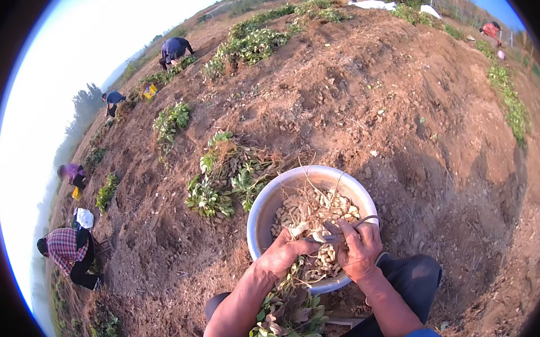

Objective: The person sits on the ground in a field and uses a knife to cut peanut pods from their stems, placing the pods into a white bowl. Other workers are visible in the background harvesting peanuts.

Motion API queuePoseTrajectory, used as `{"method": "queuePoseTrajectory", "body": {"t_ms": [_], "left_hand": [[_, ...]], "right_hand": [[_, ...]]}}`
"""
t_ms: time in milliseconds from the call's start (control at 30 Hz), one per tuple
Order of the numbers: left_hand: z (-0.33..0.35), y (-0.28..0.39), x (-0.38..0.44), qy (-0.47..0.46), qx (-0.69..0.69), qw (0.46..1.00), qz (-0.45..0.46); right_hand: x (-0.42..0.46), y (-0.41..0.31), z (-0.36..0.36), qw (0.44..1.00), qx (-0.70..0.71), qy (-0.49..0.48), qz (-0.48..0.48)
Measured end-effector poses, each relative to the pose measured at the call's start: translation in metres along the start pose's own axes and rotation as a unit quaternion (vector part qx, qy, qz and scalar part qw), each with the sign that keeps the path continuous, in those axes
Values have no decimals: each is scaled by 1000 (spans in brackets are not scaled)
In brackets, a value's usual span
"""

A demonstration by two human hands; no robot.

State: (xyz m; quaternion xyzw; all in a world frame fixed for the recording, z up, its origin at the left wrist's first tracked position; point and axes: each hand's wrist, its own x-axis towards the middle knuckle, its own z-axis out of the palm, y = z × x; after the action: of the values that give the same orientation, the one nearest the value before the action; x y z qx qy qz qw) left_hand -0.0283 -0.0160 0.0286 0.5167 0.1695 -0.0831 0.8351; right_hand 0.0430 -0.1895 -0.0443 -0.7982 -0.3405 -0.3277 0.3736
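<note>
A metal basin (259,209) stands on the soil between my knees, partly filled with unshelled peanuts (324,260). Over it, my left hand (286,254) grips a peanut plant (291,323) near its roots. The leafy end hangs down toward my lap, while the pale roots and pods lie above the basin. My right hand (360,250) is closed on a pair of dark metal scissors (320,240). Their blades point left and reach in among the pods beside my left fingers. One handle loop shows above my right knuckles; the rest is hidden by the hand.
Pulled peanut plants (234,170) lie just beyond the basin on the left. More green plants (255,42) run in rows farther off. Several people, one in a plaid shirt (68,247), bend over the field. Dry, lumpy soil (411,94) slopes away ahead and right.
</note>
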Motion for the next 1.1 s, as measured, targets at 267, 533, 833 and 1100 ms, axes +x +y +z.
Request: {"method": "queuePoseTrajectory", "body": {"t_ms": [267,533,833,1100], "left_hand": [[-2,2,-9,-22,1,1000,3],[-18,6,-7,-19,-70,995,71],[-21,8,6,128,233,898,351],[-24,12,11,233,484,731,420]], "right_hand": [[26,-1,-24,996,-39,-35,-72],[40,2,-41,995,-25,-56,-83],[-6,-48,-45,666,570,-271,398],[-2,-84,-68,386,716,-296,500]]}}
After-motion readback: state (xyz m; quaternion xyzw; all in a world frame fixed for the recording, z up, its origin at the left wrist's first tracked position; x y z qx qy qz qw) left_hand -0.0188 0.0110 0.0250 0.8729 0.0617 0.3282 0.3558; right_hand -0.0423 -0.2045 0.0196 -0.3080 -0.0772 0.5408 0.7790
